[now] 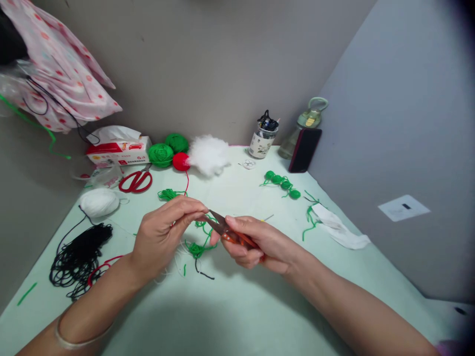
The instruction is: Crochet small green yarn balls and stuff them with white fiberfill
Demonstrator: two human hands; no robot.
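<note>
My right hand (248, 242) is closed around a small pair of orange-handled scissors (221, 226), whose dark blades point left and stand slightly apart. Fingertips of my left hand (166, 232) are pinched together right at the blade tips. What they pinch is too small or hidden to make out. Below the hands, on the table, lie a loose tangle of green yarn (195, 249), a short black strand (204, 273) and thin white thread.
Black yarn (79, 259), a white yarn ball (99, 201) and red-handled scissors (136, 181) lie left. Behind are a tissue box (118, 151), green balls (161, 155), a red ball (180, 161) and white stuffing (209, 155). Small green bundles (285, 184) and a phone (305, 151) are right.
</note>
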